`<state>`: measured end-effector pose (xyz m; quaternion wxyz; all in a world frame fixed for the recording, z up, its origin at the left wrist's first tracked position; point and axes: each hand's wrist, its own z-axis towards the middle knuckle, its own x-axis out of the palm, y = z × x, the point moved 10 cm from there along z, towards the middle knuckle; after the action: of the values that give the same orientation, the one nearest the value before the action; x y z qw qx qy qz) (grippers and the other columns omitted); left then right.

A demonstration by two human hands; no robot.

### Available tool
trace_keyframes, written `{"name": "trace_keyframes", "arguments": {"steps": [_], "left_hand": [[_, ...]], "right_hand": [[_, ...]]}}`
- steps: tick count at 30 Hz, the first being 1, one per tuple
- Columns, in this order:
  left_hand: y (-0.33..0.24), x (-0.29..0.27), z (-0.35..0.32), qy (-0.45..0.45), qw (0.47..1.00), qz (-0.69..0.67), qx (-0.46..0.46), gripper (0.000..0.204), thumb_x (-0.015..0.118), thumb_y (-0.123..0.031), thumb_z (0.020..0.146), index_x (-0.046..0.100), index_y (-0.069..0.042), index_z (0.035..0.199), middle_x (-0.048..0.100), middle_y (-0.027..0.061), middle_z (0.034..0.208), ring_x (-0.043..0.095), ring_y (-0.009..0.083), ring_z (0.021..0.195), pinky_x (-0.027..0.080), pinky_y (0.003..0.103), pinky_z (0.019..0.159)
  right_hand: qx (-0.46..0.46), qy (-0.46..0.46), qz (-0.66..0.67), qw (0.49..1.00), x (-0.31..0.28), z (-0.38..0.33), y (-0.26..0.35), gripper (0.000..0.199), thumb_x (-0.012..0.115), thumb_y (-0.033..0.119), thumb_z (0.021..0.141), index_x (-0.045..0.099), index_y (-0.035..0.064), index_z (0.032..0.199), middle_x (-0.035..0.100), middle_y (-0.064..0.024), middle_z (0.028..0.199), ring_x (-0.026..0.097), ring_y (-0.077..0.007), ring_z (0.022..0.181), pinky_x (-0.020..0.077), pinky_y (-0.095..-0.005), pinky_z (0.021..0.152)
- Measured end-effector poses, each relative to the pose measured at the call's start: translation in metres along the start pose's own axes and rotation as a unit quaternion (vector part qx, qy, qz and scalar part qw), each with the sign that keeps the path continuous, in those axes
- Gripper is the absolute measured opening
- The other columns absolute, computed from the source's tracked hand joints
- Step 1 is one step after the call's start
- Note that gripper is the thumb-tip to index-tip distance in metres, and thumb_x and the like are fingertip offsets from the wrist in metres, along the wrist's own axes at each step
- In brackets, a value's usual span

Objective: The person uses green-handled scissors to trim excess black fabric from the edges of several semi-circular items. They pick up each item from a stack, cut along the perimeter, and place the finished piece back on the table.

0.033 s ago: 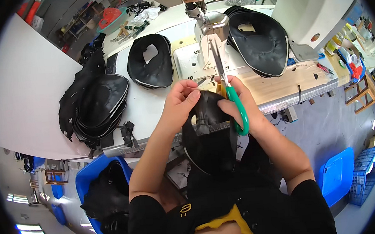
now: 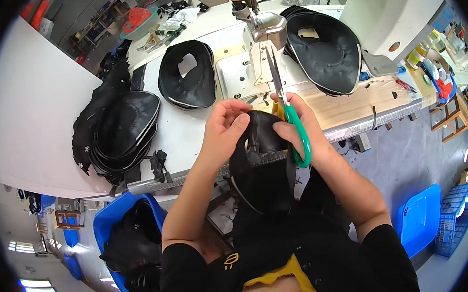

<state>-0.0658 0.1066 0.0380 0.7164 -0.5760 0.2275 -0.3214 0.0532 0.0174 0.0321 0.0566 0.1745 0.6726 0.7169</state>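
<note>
A curved black leather-like piece point(image 2: 264, 184) with a pale line along one side hangs between my hands, above the table's front edge. My left hand point(image 2: 224, 129) pinches its upper left rim between thumb and fingers. My right hand point(image 2: 304, 127) grips the upper right rim and also carries scissors with green handles point(image 2: 301, 136). The blades point away toward the sewing machine point(image 2: 261, 33) and look nearly closed. Fingers partly hide the piece's top edge.
On the table point(image 2: 190, 138) lie a black piece with a cut-out point(image 2: 197, 89), a black stack point(image 2: 122, 132) at left and another stack point(image 2: 325, 53) beside the machine. A blue bin point(image 2: 103, 231) of black pieces stands lower left, a blue tub point(image 2: 421, 219) lower right.
The black piece has tilted and shifted slightly, so less of its opening shows at the left. Both hands keep their grip, and the scissors have barely moved.
</note>
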Motion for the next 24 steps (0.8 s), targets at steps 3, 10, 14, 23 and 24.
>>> {"name": "trace_keyframes", "arguments": {"steps": [3, 10, 14, 23, 24], "left_hand": [[-0.043, 0.019, -0.022, 0.015, 0.952, 0.241, 0.189, 0.045, 0.076, -0.02, 0.073, 0.051, -0.008, 0.109, 0.047, 0.0111, 0.124, 0.047, 0.0288, 0.115, 0.041, 0.04, 0.093], [-0.044, 0.03, -0.047, 0.024, 0.853, 0.418, 0.311, 0.039, 0.08, -0.01, 0.058, 0.059, -0.009, 0.092, 0.055, 0.009, 0.108, 0.056, 0.0309, 0.098, 0.045, 0.042, 0.081], [-0.043, 0.026, -0.037, 0.089, 0.889, 0.363, 0.264, 0.022, 0.077, -0.007, 0.063, 0.063, -0.007, 0.081, 0.06, 0.0056, 0.091, 0.059, 0.0244, 0.08, 0.046, 0.036, 0.068], [-0.008, 0.004, -0.021, 0.02, 0.994, 0.105, 0.007, 0.008, 0.065, -0.008, 0.083, 0.064, 0.0, 0.083, 0.057, 0.0054, 0.078, 0.057, 0.0125, 0.064, 0.042, 0.024, 0.057], [-0.002, 0.007, -0.022, 0.011, 0.998, 0.049, -0.036, 0.009, 0.063, -0.007, 0.084, 0.064, 0.001, 0.083, 0.056, 0.0047, 0.077, 0.056, 0.0106, 0.062, 0.042, 0.023, 0.056]], "right_hand": [[0.002, -0.028, 0.022, 0.999, -0.013, 0.004, -0.007, 0.047, 0.053, -0.006, 0.077, 0.046, 0.0045, 0.122, 0.051, -0.0004, 0.092, 0.046, -0.0065, 0.08, 0.0396, -0.0193, 0.069], [0.021, -0.045, 0.025, 0.998, -0.014, 0.017, -0.021, 0.048, 0.053, -0.009, 0.074, 0.049, 0.0052, 0.119, 0.048, 0.002, 0.08, 0.041, -0.0025, 0.064, 0.0343, -0.0177, 0.054], [-0.013, -0.04, -0.053, 0.998, -0.017, 0.015, -0.009, 0.045, 0.059, -0.006, 0.076, 0.049, 0.0047, 0.119, 0.046, 0.0024, 0.078, 0.041, -0.0042, 0.065, 0.036, -0.0187, 0.056], [-0.23, -0.116, -0.232, 0.938, 0.011, -0.05, 0.053, 0.052, 0.07, -0.002, 0.075, 0.045, 0.0039, 0.121, 0.052, -0.0023, 0.081, 0.049, -0.0081, 0.066, 0.0448, -0.0233, 0.06], [-0.153, -0.091, -0.184, 0.967, 0.017, -0.048, 0.036, 0.053, 0.069, -0.002, 0.077, 0.043, 0.0042, 0.122, 0.053, -0.0028, 0.081, 0.05, -0.0085, 0.067, 0.0457, -0.0229, 0.062]]}}
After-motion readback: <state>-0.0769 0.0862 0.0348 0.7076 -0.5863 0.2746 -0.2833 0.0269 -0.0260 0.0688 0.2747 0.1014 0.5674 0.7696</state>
